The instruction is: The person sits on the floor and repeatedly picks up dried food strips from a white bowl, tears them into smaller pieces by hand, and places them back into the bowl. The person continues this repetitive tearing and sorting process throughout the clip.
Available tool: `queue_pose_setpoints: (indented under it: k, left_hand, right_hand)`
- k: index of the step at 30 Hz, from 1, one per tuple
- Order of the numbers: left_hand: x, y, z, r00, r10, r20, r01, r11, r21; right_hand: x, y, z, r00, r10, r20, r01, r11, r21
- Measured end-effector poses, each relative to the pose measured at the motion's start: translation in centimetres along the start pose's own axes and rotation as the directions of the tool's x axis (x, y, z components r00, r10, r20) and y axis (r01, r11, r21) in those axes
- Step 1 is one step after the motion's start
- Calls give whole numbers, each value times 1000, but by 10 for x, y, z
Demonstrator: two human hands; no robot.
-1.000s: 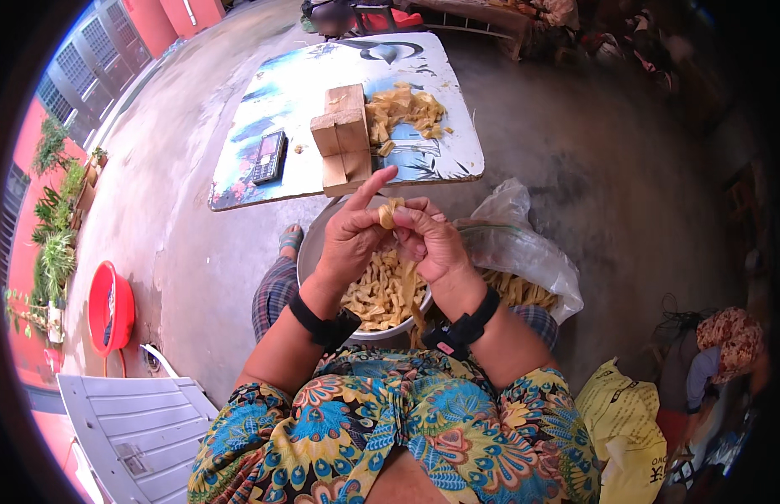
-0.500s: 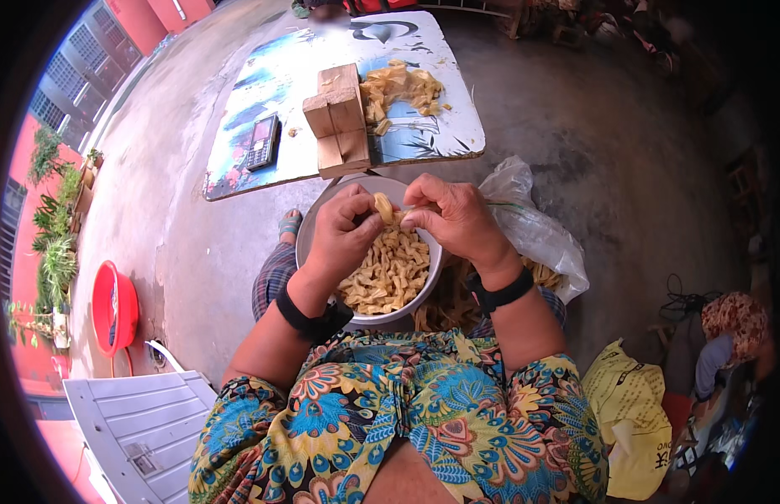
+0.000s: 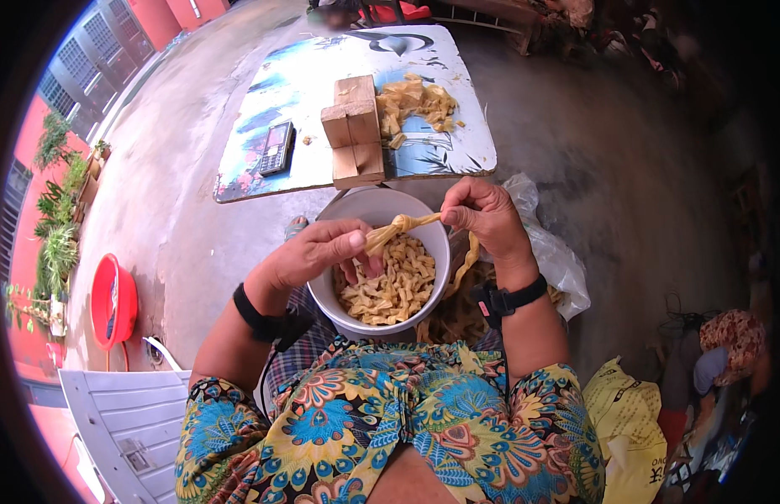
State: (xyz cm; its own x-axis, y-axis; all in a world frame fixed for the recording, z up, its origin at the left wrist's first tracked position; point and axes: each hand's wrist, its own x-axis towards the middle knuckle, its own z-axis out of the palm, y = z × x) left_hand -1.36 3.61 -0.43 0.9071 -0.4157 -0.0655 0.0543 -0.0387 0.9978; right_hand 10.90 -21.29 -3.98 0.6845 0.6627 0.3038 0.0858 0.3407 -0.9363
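Grey concrete floor (image 3: 197, 227) lies under a white bowl (image 3: 430, 220) of tan strips. Above it, the left hand (image 3: 310, 256) and right hand (image 3: 484, 214) each pinch one end of a twisted tan strip (image 3: 398, 227), grip closed on it.

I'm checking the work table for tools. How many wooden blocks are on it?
3, clustered mid-table: one at the back, one left of it, one nearest the bowl. More may be hidden behind them.

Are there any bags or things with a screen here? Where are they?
Phone: dark, flat, lying on the low table, left of the wooden blocks.
Clear plastic bag: crumpled, beside the right hand.
Yellow bag: printed, on the ground at lower right.
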Motion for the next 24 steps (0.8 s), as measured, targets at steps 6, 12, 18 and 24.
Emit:
queue_pose_setpoints:
  k: [6,12,18,24]
  left_hand:
    - [21,2,-10,980,-8,-199,-33,978,-206]
    - [21,-28,-38,940,-2,-342,-92,961,-259]
    - [38,-29,-75,851,39,-524,-174,962,-212]
    - [70,-62,-88,651,115,-751,-100,993,66]
  right_hand:
    - [18,10,40,996,-77,-37,66,969,-239]
    - [40,25,42,1000,3,-9,-6,941,-337]
    - [83,38,50,981,-144,-132,65,879,-472]
    - [115,69,50,943,-265,-200,-45,495,-867]
